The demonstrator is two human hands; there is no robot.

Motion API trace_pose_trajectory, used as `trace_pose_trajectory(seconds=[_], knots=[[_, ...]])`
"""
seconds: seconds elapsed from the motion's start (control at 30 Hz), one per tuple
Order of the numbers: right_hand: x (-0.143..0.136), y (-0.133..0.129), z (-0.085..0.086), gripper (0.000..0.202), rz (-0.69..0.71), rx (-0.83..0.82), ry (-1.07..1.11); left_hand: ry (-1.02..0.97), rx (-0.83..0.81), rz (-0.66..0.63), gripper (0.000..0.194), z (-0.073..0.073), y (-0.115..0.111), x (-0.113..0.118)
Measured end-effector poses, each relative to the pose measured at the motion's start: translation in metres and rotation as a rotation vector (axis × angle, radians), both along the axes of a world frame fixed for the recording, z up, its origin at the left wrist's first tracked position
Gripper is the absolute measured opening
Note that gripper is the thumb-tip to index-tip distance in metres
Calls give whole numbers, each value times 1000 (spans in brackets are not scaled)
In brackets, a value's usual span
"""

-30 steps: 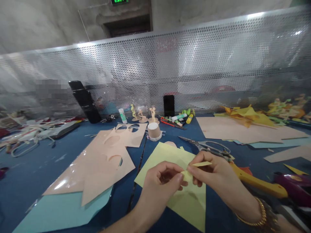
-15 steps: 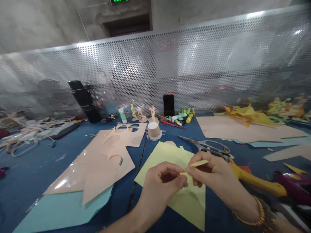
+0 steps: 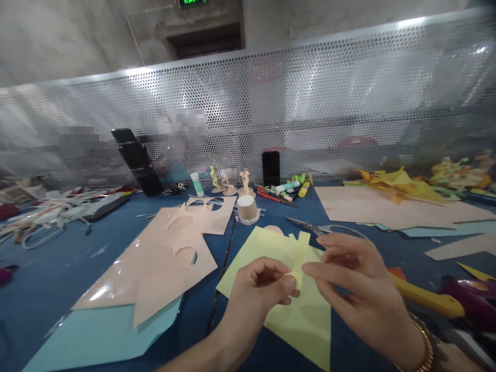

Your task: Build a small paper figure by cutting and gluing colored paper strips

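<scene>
Between the thumb and fingers of my left hand (image 3: 263, 289) is the lower end of a narrow yellow paper strip (image 3: 302, 248), which points up and away. Just right of the strip is my right hand (image 3: 356, 289), its fingers apart and its index fingertip close to the strip; whether they touch I cannot tell. Beneath both hands lies a pale yellow-green sheet (image 3: 248, 253). Metal scissors (image 3: 310, 226) rest beyond my right hand, their handles partly hidden by it. A small cup-shaped roll (image 3: 247, 208) stands behind the sheet.
Pink sheets with round holes (image 3: 158, 268) overlap a light blue sheet (image 3: 101, 336) on the left. A yellow-handled tool (image 3: 430, 297) lies at right. Glue sticks (image 3: 287, 186), small paper figures (image 3: 245, 182) and a phone (image 3: 270, 168) stand or lie near the perforated panel.
My right hand has let go of the strip and spread its fingers, shifting slightly right. The strip now points away from me instead of to the right. My left hand keeps its pinch.
</scene>
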State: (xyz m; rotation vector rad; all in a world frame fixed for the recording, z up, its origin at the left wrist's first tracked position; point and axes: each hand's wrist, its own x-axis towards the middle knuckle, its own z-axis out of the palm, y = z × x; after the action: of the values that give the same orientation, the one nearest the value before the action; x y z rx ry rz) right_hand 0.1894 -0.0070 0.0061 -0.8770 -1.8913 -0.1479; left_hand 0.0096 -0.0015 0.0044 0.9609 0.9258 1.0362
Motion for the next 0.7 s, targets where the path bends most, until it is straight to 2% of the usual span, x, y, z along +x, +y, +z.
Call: trace_pose_trajectory(seconds=[0.17,0.33,0.7], knots=[[-2,1,-1,25,8,-27,-43,-10,-21,2,18,3,-1,1],[-5,3,-1,19,22,-96,-9,-25,-3,-17,17,1,-1,0],[-12,2,5,14,130,-643,186,169,199,-29,17,-2,-1,-2]])
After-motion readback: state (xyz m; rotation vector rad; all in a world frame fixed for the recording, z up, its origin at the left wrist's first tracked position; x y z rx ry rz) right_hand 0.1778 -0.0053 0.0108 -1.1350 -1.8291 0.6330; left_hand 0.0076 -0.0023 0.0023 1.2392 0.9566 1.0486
